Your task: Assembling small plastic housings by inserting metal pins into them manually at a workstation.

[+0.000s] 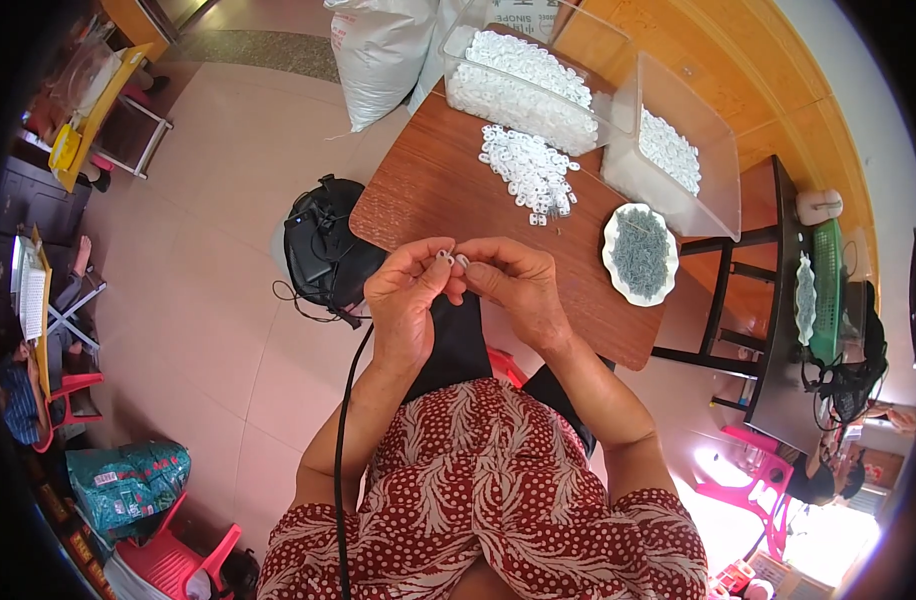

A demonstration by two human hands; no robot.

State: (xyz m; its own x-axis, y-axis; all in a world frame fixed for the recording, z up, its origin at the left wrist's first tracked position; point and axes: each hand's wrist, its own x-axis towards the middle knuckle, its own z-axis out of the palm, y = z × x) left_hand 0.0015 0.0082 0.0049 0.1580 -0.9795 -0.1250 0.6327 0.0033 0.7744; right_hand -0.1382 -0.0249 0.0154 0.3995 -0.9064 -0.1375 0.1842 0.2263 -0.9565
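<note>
My left hand (pixel 402 305) and my right hand (pixel 523 298) meet just over the table's near edge, their fingertips close together. A small white plastic piece (pixel 445 257) is pinched in the left fingertips. Between the right thumb and fingers shows another small white plastic piece (pixel 462 261). Whether the two pieces are joined is too small to tell. Beyond the hands, a loose pile of white plastic pieces (pixel 528 170) lies on the brown table (pixel 418 180). To the right stands a white scalloped plate (pixel 610 262) heaped with thin grey pins (pixel 640 252), perhaps nails or screws.
Two clear plastic bins (pixel 668 205) of white pieces stand at the table's far side. A white sack (pixel 383 70) leans behind it. Left of the table sits a black bag (pixel 323 245) with cords. One black cable (pixel 344 450) runs past my left arm. Other people sit at far left.
</note>
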